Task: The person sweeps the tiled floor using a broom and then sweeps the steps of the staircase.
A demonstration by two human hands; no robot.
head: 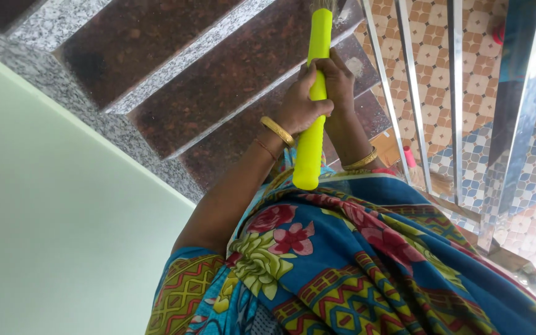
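Observation:
A bright yellow-green broom handle (310, 152) points from my body down toward the stairs; straw bristles show at its far end by the top edge. My left hand (300, 107) is wrapped around the middle of the handle, a gold bangle on its wrist. On the opposite side, my right hand (337, 84) grips the same stretch, also with a gold bangle. Both hands are closed tight on the handle. My colourful flowered garment (355, 267) fills the lower part of the view.
Dark red-brown stone steps (218, 74) with grey speckled edges descend ahead. A pale green wall (51, 223) runs along the left. A shiny metal railing (516, 118) with thin bars stands at the right, over a patterned tile floor (435, 56) below.

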